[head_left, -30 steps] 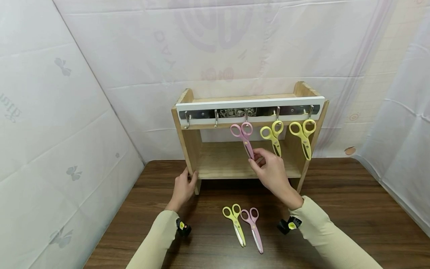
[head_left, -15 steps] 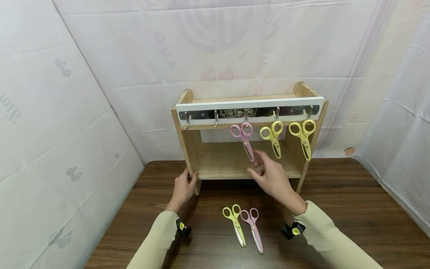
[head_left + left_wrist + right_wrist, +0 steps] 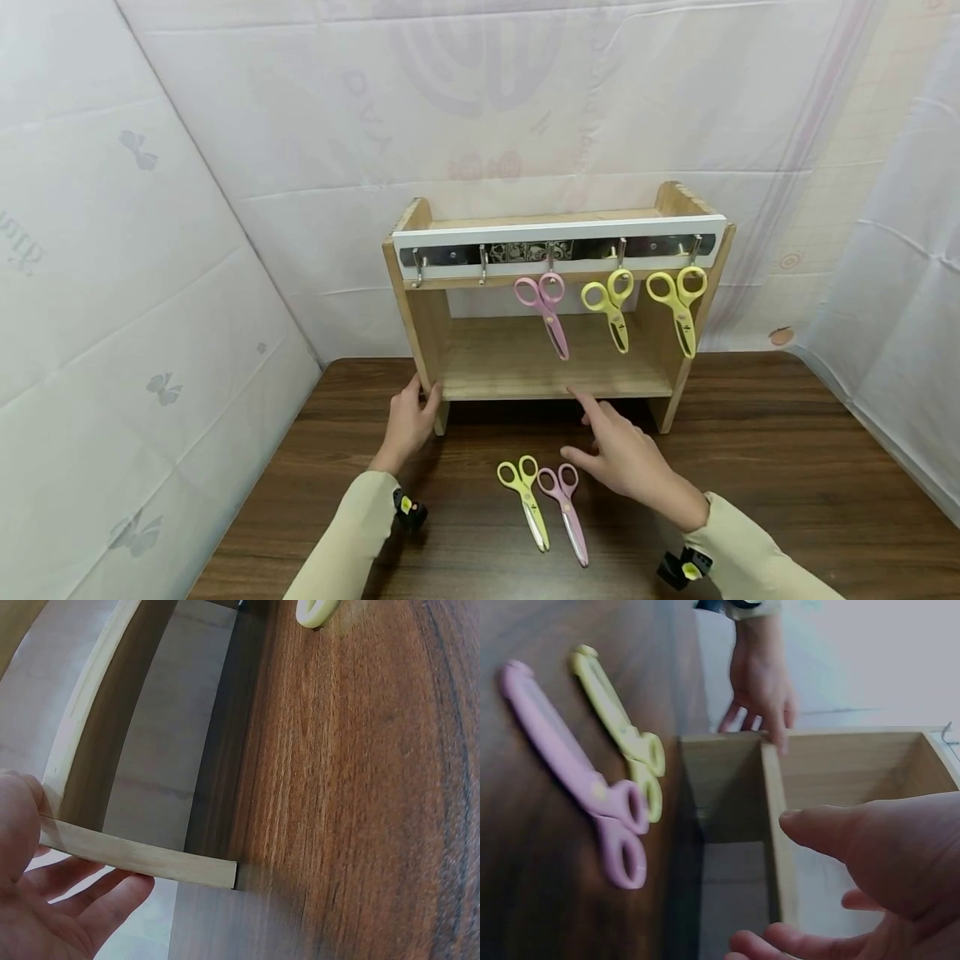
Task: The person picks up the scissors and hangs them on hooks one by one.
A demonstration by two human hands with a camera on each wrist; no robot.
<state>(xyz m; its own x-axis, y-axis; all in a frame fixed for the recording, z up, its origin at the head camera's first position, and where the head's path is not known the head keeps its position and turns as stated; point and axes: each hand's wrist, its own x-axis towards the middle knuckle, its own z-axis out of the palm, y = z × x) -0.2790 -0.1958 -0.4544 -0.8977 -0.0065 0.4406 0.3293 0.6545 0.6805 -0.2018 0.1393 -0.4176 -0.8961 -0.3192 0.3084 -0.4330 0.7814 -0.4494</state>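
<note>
Left hand (image 3: pixel 405 421) grips the wooden rack (image 3: pixel 495 367); right hand (image 3: pixel 626 454) is loosely spread near the pink scissors (image 3: pixel 564 503).
These and yellow scissors (image 3: pixel 528 500) lie on the desk (image 3: pixel 757 442), in from its back edge; three more pairs (image 3: pixel 548 318) hang from hooks (image 3: pixel 483 265). The left wrist view shows fingers (image 3: pixel 124 896) along the rack's outer face, mostly hidden in the head view.

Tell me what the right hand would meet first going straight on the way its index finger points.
Most likely the front edge of the shelf board: in the head view, the index fingertip of the right hand overlaps it. Depth is unclear, so the gap is unknown.
</note>
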